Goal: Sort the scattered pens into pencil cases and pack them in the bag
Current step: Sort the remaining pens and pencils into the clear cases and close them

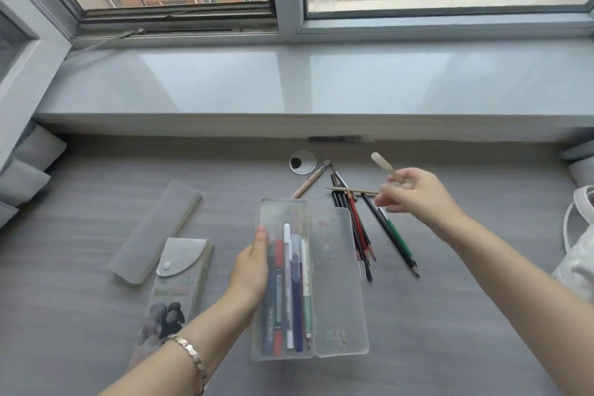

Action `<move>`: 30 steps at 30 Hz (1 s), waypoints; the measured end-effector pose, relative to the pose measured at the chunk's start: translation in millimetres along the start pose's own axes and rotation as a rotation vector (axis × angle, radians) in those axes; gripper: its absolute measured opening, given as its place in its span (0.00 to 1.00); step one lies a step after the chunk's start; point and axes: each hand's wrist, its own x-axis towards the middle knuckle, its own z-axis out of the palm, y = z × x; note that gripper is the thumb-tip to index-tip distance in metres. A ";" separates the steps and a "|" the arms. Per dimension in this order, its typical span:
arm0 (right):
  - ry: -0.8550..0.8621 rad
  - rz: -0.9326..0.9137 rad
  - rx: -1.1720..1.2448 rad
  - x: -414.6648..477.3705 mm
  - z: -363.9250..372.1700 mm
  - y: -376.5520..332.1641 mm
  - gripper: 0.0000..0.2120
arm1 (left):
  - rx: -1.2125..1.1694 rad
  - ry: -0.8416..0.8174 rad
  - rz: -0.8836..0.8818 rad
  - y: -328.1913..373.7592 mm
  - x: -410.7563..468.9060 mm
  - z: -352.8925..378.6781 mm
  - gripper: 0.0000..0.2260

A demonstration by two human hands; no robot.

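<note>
Pens (289,283) sorted so far lie side by side in the open case (279,204) at mid-frame. Reading from the left, a frosted case (154,231) lies shut and slantwise on the bench (80,315). Just below it is a printed pouch (175,286) with its snap flap fastened; I judge both are set aside for other kinds of pen. My left hand (250,270) grips the open case by its left wall, thumb along the rim, which keeps it from sliding while I load it. Its lid (337,299) is folded flat to the right, leaving the tray clear to drop into. Beyond the lid, the loose pencils (361,235) lie in a rough fan, one touching or overlapping another, with a brown pen (310,182) angled above the case. At right of centre my right hand (414,193) is raised over them, its fingers pinching a pale pen (382,164) near its lower end; the blur hides the exact hold. I judge it is bound for the tray. The bag (578,267) sits at the right edge, close enough for packing later.
</note>
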 end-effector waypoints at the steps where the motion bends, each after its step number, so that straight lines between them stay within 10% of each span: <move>1: -0.012 0.001 -0.094 1.9 2.4 -10.6 0.08 | 0.000 0.012 -0.002 1.1 2.7 -4.4 0.30; 5: -0.080 0.080 -0.416 22.6 32.6 -45.0 0.26 | -0.032 0.046 -0.004 0.3 11.5 -21.0 0.30; 11: -0.108 0.123 -0.583 66.3 105.1 -54.5 0.08 | -0.081 0.064 -0.002 -7.8 19.2 -41.7 0.27; 17: -0.002 0.185 -0.791 79.8 140.7 -39.4 0.12 | -0.091 0.067 0.001 -12.3 16.8 -58.4 0.19; 24: 0.175 -0.133 -0.689 54.8 128.1 -58.2 0.13 | -0.130 0.025 -0.012 -23.9 16.8 -60.0 0.28; 30: -0.120 -0.269 -0.322 -52.1 131.2 -72.7 0.10 | -0.232 0.001 -0.044 -21.1 6.7 -39.7 0.28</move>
